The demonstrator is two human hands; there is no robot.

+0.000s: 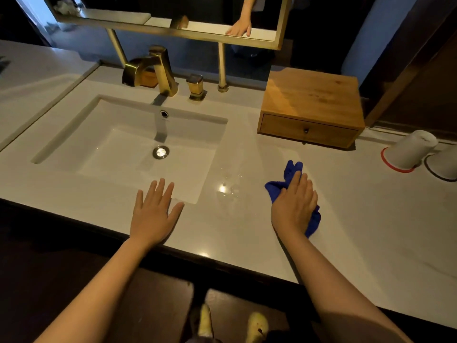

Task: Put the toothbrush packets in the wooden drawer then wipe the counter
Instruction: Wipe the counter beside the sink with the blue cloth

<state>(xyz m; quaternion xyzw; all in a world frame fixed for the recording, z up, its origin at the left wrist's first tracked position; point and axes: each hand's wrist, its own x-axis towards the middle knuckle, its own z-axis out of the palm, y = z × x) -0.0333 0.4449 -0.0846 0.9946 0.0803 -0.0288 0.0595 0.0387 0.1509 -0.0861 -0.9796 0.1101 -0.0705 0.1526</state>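
Note:
My right hand (294,206) presses flat on a blue cloth (291,169) lying on the white counter (358,219), to the right of the sink. Its fingers cover most of the cloth. My left hand (154,211) rests flat with fingers spread on the counter's front strip, at the sink's near edge, holding nothing. The wooden drawer box (311,107) stands at the back right of the counter, its drawer shut. No toothbrush packets are visible.
A white rectangular sink (123,144) with a gold faucet (158,70) and gold handle (196,86) fills the left half. Two upturned white cups (410,149) stand at the far right. A gold-framed mirror (173,28) hangs above. Water drops glint between my hands.

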